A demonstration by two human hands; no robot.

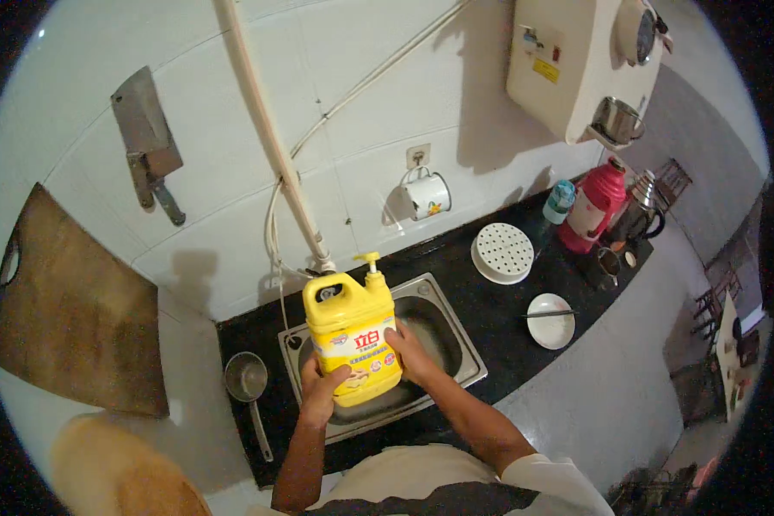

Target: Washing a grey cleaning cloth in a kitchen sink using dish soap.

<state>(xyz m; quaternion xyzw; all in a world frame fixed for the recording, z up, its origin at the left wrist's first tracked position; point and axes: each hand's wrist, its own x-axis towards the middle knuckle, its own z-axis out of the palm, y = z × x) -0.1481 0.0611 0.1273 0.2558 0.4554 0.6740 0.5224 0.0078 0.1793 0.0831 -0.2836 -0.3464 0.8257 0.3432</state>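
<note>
Between my two hands a large yellow plastic jug of dish soap (pixel 356 345) with a pump top is held above a stainless steel sink (pixel 471 361). My left hand (pixel 322 390) grips its lower left side, thumb across the front. On the jug's right side lies my right hand (pixel 413 351), its thumb on the label. The jug leans a little, its handle and pump towards the wall. Its underside and my fingers behind it are hidden. Left of the sink, a metal ladle (pixel 246 378) rests on the black countertop (pixel 490 322).
To the right stand a white perforated steamer (pixel 503 251), a white bowl (pixel 551 329) with chopsticks across it, a glass mug (pixel 606 264) and a red thermos (pixel 593 206). An enamel mug (pixel 427 195), a cleaver (pixel 145 119) and a wooden cutting board (pixel 77 309) are at the wall.
</note>
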